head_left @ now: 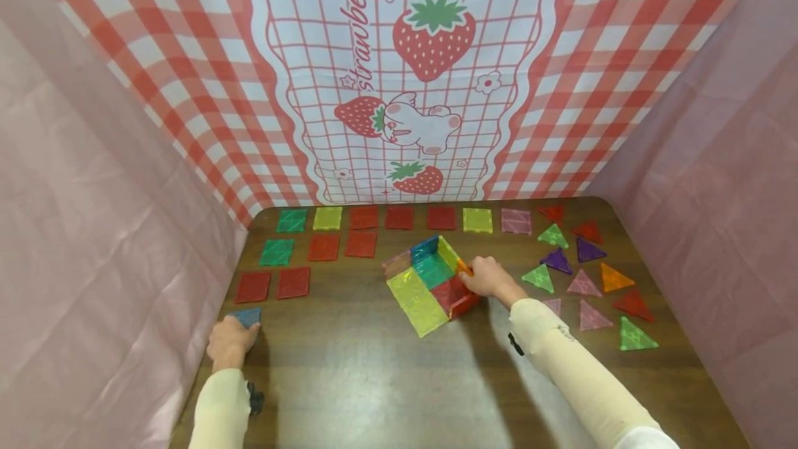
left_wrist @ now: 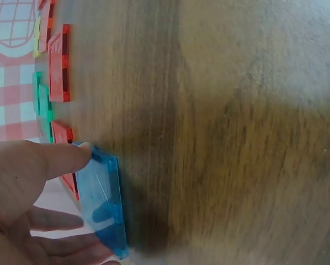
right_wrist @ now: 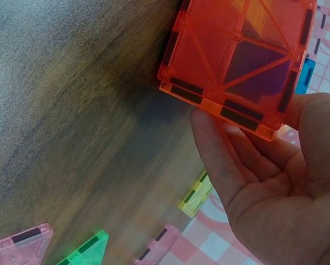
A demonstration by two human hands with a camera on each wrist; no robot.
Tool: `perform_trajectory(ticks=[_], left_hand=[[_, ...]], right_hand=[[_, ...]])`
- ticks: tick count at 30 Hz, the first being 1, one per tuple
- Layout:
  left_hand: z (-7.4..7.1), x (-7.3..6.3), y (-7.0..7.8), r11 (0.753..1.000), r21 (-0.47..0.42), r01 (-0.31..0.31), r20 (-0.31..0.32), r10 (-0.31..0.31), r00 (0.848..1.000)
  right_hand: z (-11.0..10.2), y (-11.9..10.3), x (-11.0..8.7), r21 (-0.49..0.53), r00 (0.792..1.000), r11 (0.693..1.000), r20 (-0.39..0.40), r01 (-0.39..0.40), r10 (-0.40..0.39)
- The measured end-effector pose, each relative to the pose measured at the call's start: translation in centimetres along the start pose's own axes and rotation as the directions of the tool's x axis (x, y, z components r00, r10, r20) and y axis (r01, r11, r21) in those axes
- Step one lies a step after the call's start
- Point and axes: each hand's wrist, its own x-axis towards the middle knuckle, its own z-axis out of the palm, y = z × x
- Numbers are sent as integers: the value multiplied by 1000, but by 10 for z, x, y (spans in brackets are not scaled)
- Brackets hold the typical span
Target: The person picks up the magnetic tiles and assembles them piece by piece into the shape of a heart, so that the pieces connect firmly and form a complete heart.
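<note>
My left hand (head_left: 231, 341) is at the table's left side, with thumb and fingers on opposite edges of a blue square magnetic tile (left_wrist: 101, 193). A partly built tile structure (head_left: 434, 272) stands near the middle of the table. Yellow, green and red tiles form its floor; upright tiles in blue, yellow, orange and red make low walls. My right hand (head_left: 490, 277) grips the orange wall tile (head_left: 463, 266) on the structure's right side. Up close in the right wrist view, a red square tile (right_wrist: 201, 47) stands beside the thumb and fingers.
Square tiles lie in rows at the back left, including a red tile (head_left: 293, 283) and a green tile (head_left: 277, 252). Several triangular tiles, such as a purple triangle (head_left: 557, 260), spread over the right side. A checked cloth (head_left: 274, 151) hangs behind the table.
</note>
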Motion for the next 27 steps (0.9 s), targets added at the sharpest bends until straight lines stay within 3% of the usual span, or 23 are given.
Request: perform_trajectory(ticks=[3, 6, 9, 12, 14, 16, 21, 23, 25, 27], left_hand=[[1, -1, 2, 999, -50, -3, -66, 0, 998], [-3, -2, 9, 995, -69, -78, -169, 65, 984], [-10, -5, 27, 978, -45, -202, -240, 186, 953], [-14, -12, 57, 940, 12, -342, -258, 333, 907], [-13, -21, 83, 898, 46, -438, -254, 434, 864], [-9, -34, 111, 844, 90, -528, -237, 534, 812], [18, -77, 177, 661, 154, -734, -159, 750, 642], [33, -94, 197, 595, 168, -786, -111, 804, 585], [48, -109, 212, 545, 185, -818, -65, 837, 543], [63, -122, 223, 510, 202, -836, -22, 856, 517]], right_hand=[[0, -1, 0, -8, 1000, 1000, 1, 4, -4], [0, -1, 1, -11, 1000, 1000, 1, 6, -6], [0, -1, 2, -10, 1000, 1000, 7, -1, 1], [0, 0, 2, -11, 1000, 1000, 8, -4, 5], [0, 0, 2, -6, 1000, 1000, 14, -8, 8], [1, 1, 2, 0, 1000, 1000, 18, -14, 14], [0, -1, 0, 10, 999, 999, 14, -34, 34], [0, -1, 0, 9, 999, 999, 9, -35, 35], [0, -2, 0, 8, 999, 999, 8, -38, 38], [0, -2, 0, 8, 999, 999, 10, -39, 39]])
